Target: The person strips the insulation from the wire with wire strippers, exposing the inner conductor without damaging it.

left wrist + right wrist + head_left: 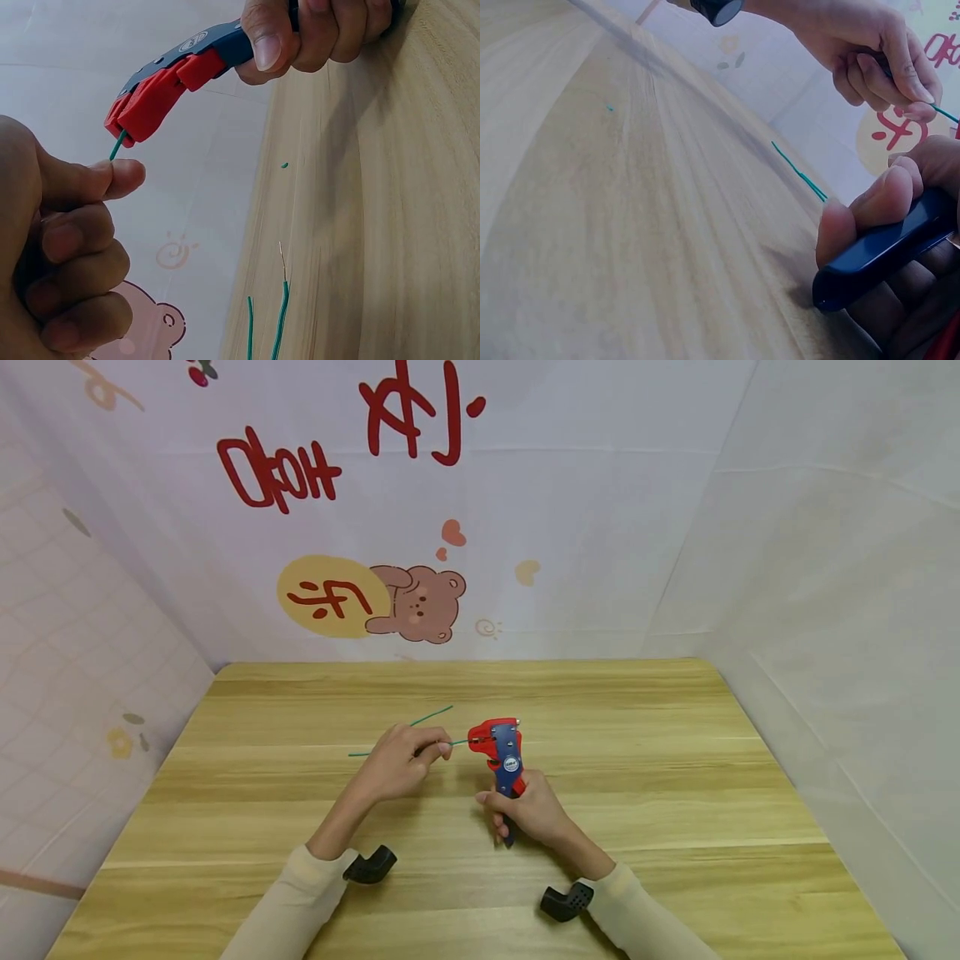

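Note:
My left hand [401, 764] pinches a thin green wire [460, 742] between thumb and forefinger, the other fingers curled in. The end of this wire runs into the red head of a wire stripper [507, 758]. My right hand [534, 810] grips the stripper by its dark blue handles, with the tool held upright above the table. In the left wrist view, the wire [118, 145] enters the red jaws just past my fingertips. Behind the left hand, another green wire [432, 717] lies on the wood.
On the wooden table [637, 735], one green wire [280, 319] shows a bare metal end beside a second green wire [250, 330]. A tiny green scrap [284, 165] lies apart from them. Printed white cloth [585, 527] stands behind the table and at both sides.

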Tool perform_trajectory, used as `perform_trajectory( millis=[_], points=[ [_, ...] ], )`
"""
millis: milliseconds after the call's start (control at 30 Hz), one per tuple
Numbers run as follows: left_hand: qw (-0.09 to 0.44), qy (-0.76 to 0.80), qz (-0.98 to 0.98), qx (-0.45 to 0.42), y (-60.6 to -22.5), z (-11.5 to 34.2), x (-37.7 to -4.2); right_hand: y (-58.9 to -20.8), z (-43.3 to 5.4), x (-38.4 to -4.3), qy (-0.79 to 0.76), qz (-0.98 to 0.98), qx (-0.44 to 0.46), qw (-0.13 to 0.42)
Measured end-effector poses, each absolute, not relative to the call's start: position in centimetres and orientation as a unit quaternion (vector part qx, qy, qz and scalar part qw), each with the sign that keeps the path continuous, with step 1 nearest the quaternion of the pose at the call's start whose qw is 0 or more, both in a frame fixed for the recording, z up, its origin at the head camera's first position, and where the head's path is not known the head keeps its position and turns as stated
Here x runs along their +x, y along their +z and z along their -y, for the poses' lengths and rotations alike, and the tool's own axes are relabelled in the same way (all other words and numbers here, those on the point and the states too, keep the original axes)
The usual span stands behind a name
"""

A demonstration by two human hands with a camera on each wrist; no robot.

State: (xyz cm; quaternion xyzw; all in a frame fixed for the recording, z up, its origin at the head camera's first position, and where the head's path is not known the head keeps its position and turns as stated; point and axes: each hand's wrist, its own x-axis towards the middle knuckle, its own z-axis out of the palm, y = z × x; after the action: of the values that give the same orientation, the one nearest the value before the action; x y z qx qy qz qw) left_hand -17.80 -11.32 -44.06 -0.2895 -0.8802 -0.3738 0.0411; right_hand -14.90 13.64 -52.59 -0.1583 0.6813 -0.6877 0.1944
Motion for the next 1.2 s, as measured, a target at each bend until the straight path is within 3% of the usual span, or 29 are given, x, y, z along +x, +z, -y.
perform_trajectory(
  millis=[933, 1200],
  points=[
    [-0.008, -0.387, 0.875, -0.290, -43.5, 12.3, -17.9, -52.5, -13.2, -14.9, -0.687, -0.682, -0.126, 0.216],
    [-0.018, -0.408, 0.888, -0.211, -43.6, 15.9, -18.4, -52.2, -13.9, -15.3, -0.721, -0.664, -0.080, 0.182]
  ],
)
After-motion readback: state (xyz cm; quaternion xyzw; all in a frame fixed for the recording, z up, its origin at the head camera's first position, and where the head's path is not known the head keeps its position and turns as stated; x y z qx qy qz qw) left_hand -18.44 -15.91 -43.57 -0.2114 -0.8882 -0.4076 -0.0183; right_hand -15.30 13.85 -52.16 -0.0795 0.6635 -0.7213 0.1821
